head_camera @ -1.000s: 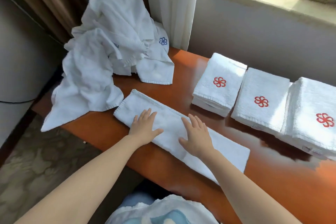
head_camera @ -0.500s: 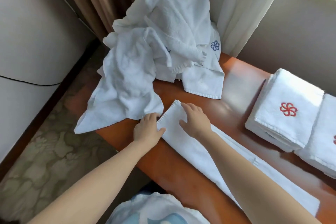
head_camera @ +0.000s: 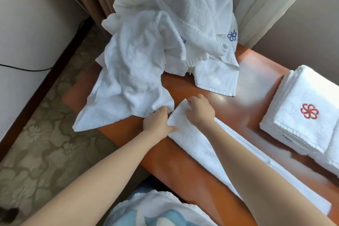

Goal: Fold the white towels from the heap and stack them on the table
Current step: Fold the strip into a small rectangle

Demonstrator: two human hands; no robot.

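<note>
A long white towel strip, folded lengthwise, lies slantwise on the orange-brown table. At the strip's far left end, my left hand grips the near corner, fingers curled over the edge. My right hand grips the far corner of the same end. Just behind my hands sits the heap of crumpled white towels, one with a blue flower mark. A stack of folded towels with a red flower mark stands at the right.
A second folded stack shows at the right edge. Curtains hang behind the heap. A grey cabinet stands left of the patterned carpet. Part of the heap hangs over the table's left edge.
My hands slid from the strip's middle to its left end and now curl round its two corners. The view swung left, so the right-hand stacks moved toward the frame edge.
</note>
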